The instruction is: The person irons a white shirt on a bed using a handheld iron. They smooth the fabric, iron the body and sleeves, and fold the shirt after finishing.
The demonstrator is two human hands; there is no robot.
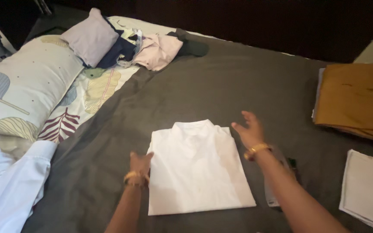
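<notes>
A white shirt [197, 168] lies folded into a neat rectangle, collar at the far end, on the dark grey bed cover [221, 90]. My left hand [140, 164] rests at the shirt's left edge, fingers touching the fabric. Off the shirt's upper right corner hovers my right hand [249, 129], fingers spread and holding nothing. Both wrists wear gold bangles.
A patterned pillow [20, 88] and a lilac pillow [90, 36] lie at far left, with a heap of pink and dark clothes [158, 49] behind. Folded mustard cloth [357, 99] sits at right, a white folded cloth [368, 190] at lower right, white garments [9, 190] at lower left.
</notes>
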